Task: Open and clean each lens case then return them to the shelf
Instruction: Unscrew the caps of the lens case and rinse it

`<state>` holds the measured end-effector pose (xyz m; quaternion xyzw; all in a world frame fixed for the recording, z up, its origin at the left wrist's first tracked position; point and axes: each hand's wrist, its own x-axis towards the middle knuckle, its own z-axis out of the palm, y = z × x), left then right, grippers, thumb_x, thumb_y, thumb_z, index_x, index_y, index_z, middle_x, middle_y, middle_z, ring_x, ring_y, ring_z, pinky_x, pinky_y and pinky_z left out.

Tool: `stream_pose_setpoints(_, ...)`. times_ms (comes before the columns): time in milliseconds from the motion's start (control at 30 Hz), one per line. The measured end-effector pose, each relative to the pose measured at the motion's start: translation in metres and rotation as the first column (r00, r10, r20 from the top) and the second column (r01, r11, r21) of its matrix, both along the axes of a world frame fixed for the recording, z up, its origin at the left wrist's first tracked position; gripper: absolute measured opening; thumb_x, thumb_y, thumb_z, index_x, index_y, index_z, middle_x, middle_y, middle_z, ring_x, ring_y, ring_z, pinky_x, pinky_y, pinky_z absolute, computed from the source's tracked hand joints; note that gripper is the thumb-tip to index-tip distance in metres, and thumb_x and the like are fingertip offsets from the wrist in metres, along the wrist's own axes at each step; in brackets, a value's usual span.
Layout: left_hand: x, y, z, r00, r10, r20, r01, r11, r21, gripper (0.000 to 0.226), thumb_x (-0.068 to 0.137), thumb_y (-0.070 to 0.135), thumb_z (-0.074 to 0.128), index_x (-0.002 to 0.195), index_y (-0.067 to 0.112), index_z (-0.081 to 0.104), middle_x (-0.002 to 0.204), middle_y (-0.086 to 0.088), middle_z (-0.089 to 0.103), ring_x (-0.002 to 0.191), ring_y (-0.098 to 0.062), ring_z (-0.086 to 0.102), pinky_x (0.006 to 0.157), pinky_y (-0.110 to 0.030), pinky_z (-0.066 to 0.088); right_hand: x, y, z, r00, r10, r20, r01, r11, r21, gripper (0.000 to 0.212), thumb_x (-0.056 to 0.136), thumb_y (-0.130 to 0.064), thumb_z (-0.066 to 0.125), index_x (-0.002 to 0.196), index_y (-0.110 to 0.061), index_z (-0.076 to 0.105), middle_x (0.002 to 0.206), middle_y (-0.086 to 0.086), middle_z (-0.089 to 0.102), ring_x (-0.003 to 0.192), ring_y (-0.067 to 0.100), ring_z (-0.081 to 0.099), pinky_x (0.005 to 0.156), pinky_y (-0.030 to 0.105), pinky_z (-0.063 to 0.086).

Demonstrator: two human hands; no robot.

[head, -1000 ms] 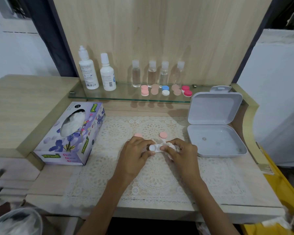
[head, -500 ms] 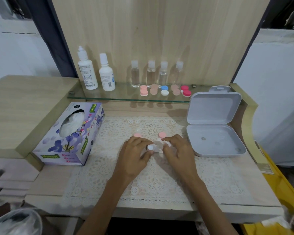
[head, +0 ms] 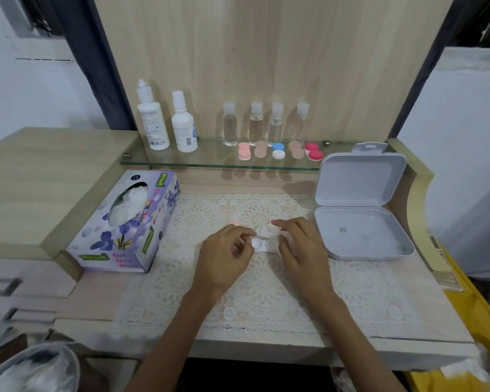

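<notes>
I have the white lens case [head: 262, 246] low on the lace mat [head: 198, 219], in the middle of the desk [head: 96, 290], between the two hands, w/ both wells open to the top. I judge it is kept down there so the mat supports it while it is wiped. The left hand [head: 224, 254] is at the left end of the case: its fingers [head: 242, 236] are curled and seem to pinch that end, prob. to stop it from turning. The right hand [head: 301, 246] comes from the other side; its fingers [head: 286, 226] are bent over a crumpled tissue [head: 266, 230] and hold it against the far side of the case. The picture is a bit blurred here, so I cannot tell how tight the grip is. One pink cap [head: 234, 222] lies on the mat just behind the left hand, apart from the case, i.e. put aside during cleaning. The other cases [head: 277, 150] stand in a row on the glass shelf [head: 181, 161], and the tissue box [head: 125, 222] is near on the left.
</notes>
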<state>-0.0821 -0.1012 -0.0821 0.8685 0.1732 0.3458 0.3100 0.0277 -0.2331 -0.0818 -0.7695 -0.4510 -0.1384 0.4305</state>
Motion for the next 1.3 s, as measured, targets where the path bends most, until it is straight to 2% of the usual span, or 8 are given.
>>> stream_pose_setpoints(133, 0.001, 0.003, 0.005, 0.998, -0.015, -0.062, 0.01, 0.997, -0.076, 0.023, 0.082, 0.009, 0.062, 0.099, 0.022, 0.07, 0.087, 0.009, 0.066, 0.068, -0.003, 0.061, 0.062, -0.011, 0.048, 0.0, 0.001, -0.002, 0.993, -0.016, 0.118, 0.019, 1.0, -0.022, 0.026, 0.086, 0.0, 0.058, 0.106, -0.014, 0.066, 0.101, -0.004, 0.063, 0.09, 0.014, 0.051, 0.076, 0.02, 0.034)
stream_pose_setpoints(233, -0.006, 0.008, 0.008, 0.997, -0.023, -0.072, 0.017, 0.997, -0.08, 0.031, 0.079, 0.002, 0.061, 0.103, 0.02, 0.069, 0.09, 0.009, 0.064, 0.071, -0.001, 0.061, 0.064, -0.009, 0.046, 0.0, 0.002, -0.003, 0.988, 0.011, 0.153, -0.005, 0.999, -0.044, 0.026, 0.082, 0.005, 0.059, 0.1, -0.011, 0.067, 0.097, -0.001, 0.065, 0.089, 0.017, 0.055, 0.075, 0.028, 0.041)
stream_pose_setpoints(533, -0.07, 0.035, -0.002, 0.999, 0.052, 0.003, -0.052, 0.998, -0.022, 0.027, 0.078, 0.004, 0.054, 0.099, 0.01, 0.07, 0.091, 0.001, 0.069, 0.082, -0.006, 0.065, 0.07, -0.032, 0.056, -0.011, 0.017, 0.017, 0.983, 0.152, 0.099, -0.154, 0.988, 0.021, 0.024, 0.075, 0.005, 0.072, 0.093, -0.009, 0.071, 0.092, 0.0, 0.066, 0.084, 0.015, 0.062, 0.075, 0.036, 0.052)
stream_pose_setpoints(733, -0.131, 0.047, 0.006, 0.983, 0.175, -0.056, -0.176, 0.984, -0.024, 0.029, 0.078, 0.021, 0.05, 0.098, 0.015, 0.071, 0.093, 0.003, 0.071, 0.083, -0.004, 0.063, 0.074, -0.014, 0.05, -0.055, 0.048, 0.028, 0.942, 0.321, 0.093, -0.328, 0.942, 0.067, 0.025, 0.074, 0.009, 0.072, 0.092, -0.009, 0.072, 0.092, 0.001, 0.067, 0.085, 0.01, 0.06, 0.074, 0.026, 0.049)
stream_pose_setpoints(833, -0.166, 0.052, 0.012, 0.975, 0.21, -0.07, -0.215, 0.974, -0.068, 0.027, 0.08, 0.019, 0.053, 0.101, 0.016, 0.07, 0.095, 0.007, 0.07, 0.085, -0.002, 0.064, 0.077, -0.014, 0.051, -0.087, 0.069, 0.029, 0.904, 0.42, 0.079, -0.426, 0.901, 0.085, 0.026, 0.075, 0.01, 0.068, 0.092, -0.009, 0.072, 0.091, 0.002, 0.066, 0.084, 0.012, 0.061, 0.072, 0.028, 0.049)
stream_pose_setpoints(1000, -0.233, 0.062, 0.013, 0.933, 0.352, -0.069, -0.356, 0.934, -0.045, 0.019, 0.079, 0.017, 0.057, 0.095, 0.024, 0.067, 0.092, 0.01, 0.07, 0.084, -0.001, 0.064, 0.074, -0.013, 0.051, -0.155, 0.105, 0.031, 0.808, 0.587, 0.047, -0.589, 0.802, 0.102, 0.027, 0.075, 0.011, 0.067, 0.093, -0.009, 0.072, 0.094, 0.002, 0.068, 0.089, 0.01, 0.061, 0.081, 0.009, 0.042)
stream_pose_setpoints(1167, -0.309, 0.078, 0.002, 0.824, 0.539, -0.175, -0.549, 0.836, -0.005, 0.017, 0.082, 0.019, 0.061, 0.089, 0.034, 0.066, 0.086, 0.021, 0.067, 0.078, 0.0, 0.063, 0.071, -0.017, 0.049, -0.234, 0.144, 0.024, 0.682, 0.731, 0.01, -0.728, 0.678, 0.104, 0.019, 0.078, 0.007, 0.064, 0.089, -0.008, 0.069, 0.091, 0.004, 0.065, 0.08, 0.01, 0.058, 0.071, 0.017, 0.047)
stream_pose_setpoints(1300, -0.366, 0.094, -0.022, 0.708, 0.653, -0.27, -0.683, 0.73, -0.027, 0.013, 0.084, 0.014, 0.064, 0.084, 0.027, 0.067, 0.08, 0.015, 0.068, 0.074, -0.008, 0.066, 0.066, -0.032, 0.055, -0.289, 0.173, 0.001, 0.586, 0.807, -0.077, -0.809, 0.587, -0.008, 0.016, 0.083, 0.0, 0.059, 0.093, -0.009, 0.068, 0.095, 0.003, 0.061, 0.081, 0.013, 0.059, 0.07, 0.022, 0.049)
